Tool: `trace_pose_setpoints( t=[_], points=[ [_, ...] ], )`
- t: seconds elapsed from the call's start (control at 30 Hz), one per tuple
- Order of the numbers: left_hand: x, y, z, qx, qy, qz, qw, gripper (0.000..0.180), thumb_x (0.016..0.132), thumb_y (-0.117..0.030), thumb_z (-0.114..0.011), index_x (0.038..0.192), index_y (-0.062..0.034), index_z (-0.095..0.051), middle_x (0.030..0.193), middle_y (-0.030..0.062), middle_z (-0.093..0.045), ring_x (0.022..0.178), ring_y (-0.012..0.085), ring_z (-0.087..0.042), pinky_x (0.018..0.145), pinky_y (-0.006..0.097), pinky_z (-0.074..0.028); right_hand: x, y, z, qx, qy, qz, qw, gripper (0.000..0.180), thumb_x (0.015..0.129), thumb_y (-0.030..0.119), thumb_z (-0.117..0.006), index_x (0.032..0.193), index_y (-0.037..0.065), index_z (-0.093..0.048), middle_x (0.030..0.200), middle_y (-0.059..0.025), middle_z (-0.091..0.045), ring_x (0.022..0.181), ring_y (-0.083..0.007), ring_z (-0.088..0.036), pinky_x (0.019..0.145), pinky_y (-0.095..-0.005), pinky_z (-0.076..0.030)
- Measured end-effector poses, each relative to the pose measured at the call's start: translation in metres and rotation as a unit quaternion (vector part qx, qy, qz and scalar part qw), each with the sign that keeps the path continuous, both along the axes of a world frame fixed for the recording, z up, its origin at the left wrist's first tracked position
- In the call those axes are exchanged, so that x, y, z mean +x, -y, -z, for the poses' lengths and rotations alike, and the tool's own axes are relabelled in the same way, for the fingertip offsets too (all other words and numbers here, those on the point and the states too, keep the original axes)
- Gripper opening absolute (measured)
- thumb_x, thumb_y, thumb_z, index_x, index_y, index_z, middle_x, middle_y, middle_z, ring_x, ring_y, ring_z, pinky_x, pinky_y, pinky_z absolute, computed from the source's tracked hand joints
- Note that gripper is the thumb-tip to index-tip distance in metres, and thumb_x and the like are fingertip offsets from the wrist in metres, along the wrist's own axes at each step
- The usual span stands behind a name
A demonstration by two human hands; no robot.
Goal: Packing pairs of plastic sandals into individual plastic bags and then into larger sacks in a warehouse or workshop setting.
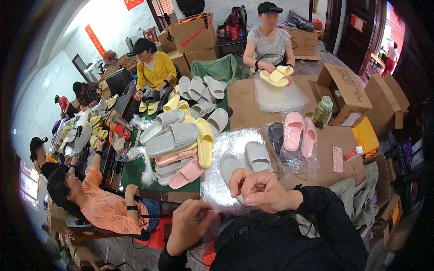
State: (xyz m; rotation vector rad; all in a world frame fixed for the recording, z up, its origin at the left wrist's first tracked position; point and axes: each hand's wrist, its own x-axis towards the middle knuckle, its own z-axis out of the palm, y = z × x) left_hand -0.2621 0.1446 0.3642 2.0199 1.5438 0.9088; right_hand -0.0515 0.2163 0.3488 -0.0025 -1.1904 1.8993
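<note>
A pair of grey slippers (259, 155) lies on a shiny stack of clear plastic bags (210, 186) at the table's near edge. My right hand (264, 192) hovers over the heels of these slippers, its fingers curled in and the thumb close to them. Whatever it may pinch is too small or clear to make out. Lower and to the left, off the table edge, is my left hand (192, 226). Its fingers bend toward the right, their tips smeared by motion. Just left of the bag stack rises a pile of grey, pink and yellow slippers (172, 137).
Pink slippers (294, 131) in clear bags, a phone (337, 159), a green bottle (323, 112) and an open carton (346, 97) stand to the right. Across the table a person holds yellow slippers (276, 77). A co-worker in orange (110, 203) sits close at left.
</note>
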Motion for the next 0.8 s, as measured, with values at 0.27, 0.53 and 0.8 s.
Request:
trace_pose_setpoints(
  t=[0.27, 0.53, 0.8],
  points=[
    [0.037, -0.012, -0.036, 0.187, 0.121, 0.131, 0.966, 0.024, 0.066, -0.003, -0.077, 0.086, -0.0007, -0.062, 0.073, 0.0072, -0.061, 0.061, 0.0159, -0.057, 0.05, 0.024, -0.044, 0.002, 0.012, -0.003, -0.033, 0.01, 0.049, 0.998, 0.015, 0.082, 0.014, -0.062, 0.074, 0.002, -0.066, 0.097, -0.0114, -0.05, 0.092, -0.0181, -0.045, 0.084, -0.0301, -0.033],
    [0.053, -0.014, -0.034, 0.183, 0.167, 0.131, 0.96, 0.022, 0.067, 0.0, -0.074, 0.084, 0.0026, -0.061, 0.078, 0.011, -0.063, 0.07, 0.0193, -0.06, 0.063, 0.028, -0.047, 0.011, 0.013, 0.0, 0.047, 0.045, 0.098, 0.993, 0.015, 0.083, 0.015, -0.063, 0.08, 0.002, -0.07, 0.102, -0.0117, -0.051, 0.096, -0.0185, -0.046, 0.085, -0.0301, -0.034],
    [0.052, -0.013, -0.031, 0.216, 0.152, 0.142, 0.954, 0.03, 0.063, 0.007, -0.075, 0.09, 0.0013, -0.062, 0.082, 0.0105, -0.065, 0.073, 0.0197, -0.063, 0.058, 0.025, -0.048, 0.014, 0.01, -0.002, 0.154, 0.042, 0.128, 0.979, 0.011, 0.078, 0.006, -0.063, 0.086, 0.003, -0.07, 0.106, -0.0127, -0.05, 0.099, -0.0197, -0.046, 0.086, -0.0304, -0.034]
  ],
)
